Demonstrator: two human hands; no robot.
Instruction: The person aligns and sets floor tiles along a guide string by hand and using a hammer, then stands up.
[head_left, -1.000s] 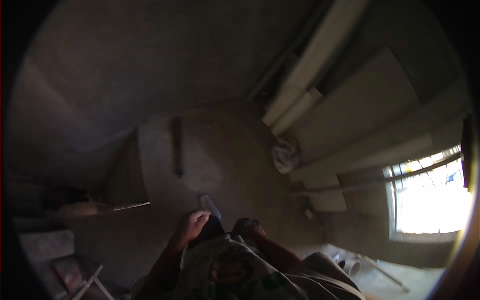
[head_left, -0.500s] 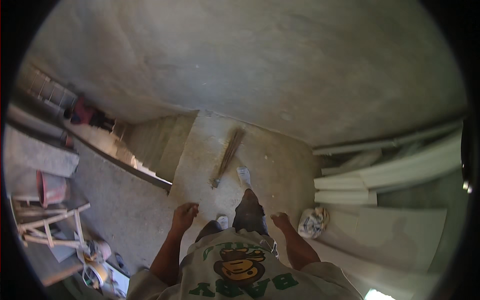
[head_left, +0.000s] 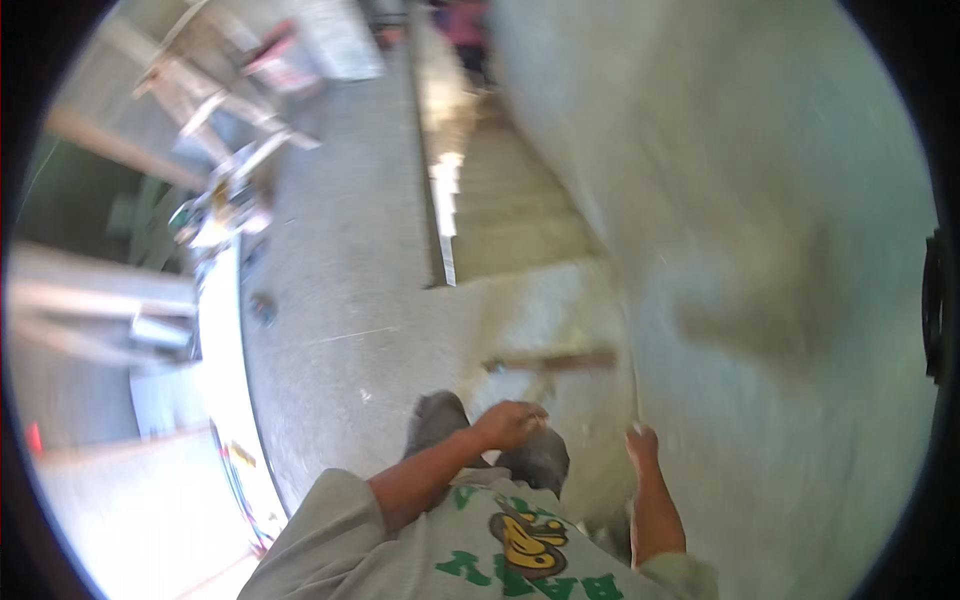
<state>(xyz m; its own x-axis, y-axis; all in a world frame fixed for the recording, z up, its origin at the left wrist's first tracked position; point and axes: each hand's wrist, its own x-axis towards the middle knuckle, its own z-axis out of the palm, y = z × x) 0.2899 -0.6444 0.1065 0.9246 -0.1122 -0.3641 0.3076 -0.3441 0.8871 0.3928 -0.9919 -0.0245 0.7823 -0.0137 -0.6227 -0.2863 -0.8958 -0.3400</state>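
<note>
My left hand (head_left: 508, 424) is in front of my body, above my dark-trousered legs (head_left: 535, 460). Its fingers are curled together; a pale spot shows at the tips, and I cannot make out whether it is an object. To the right, my right hand (head_left: 641, 440) hangs beside the wall with its fingers curled inward, blurred, their inside hidden. Neither hand visibly touches anything around it. Beyond my left hand, a narrow brown wooden piece (head_left: 555, 362) lies on the floor, apart from both hands.
A plastered wall (head_left: 760, 200) rises close on my right. Ahead, stairs (head_left: 515, 200) lead away beside a ledge; a person (head_left: 465, 30) is at their far end. At left stand a wooden trestle (head_left: 215, 105), a pinkish bucket (head_left: 285, 62) and a long white board (head_left: 225, 350).
My view has turned left: the stairs have swung from the left to straight ahead, and the wall is now at my right. My left hand has moved across my body. The floor piece appears nearer.
</note>
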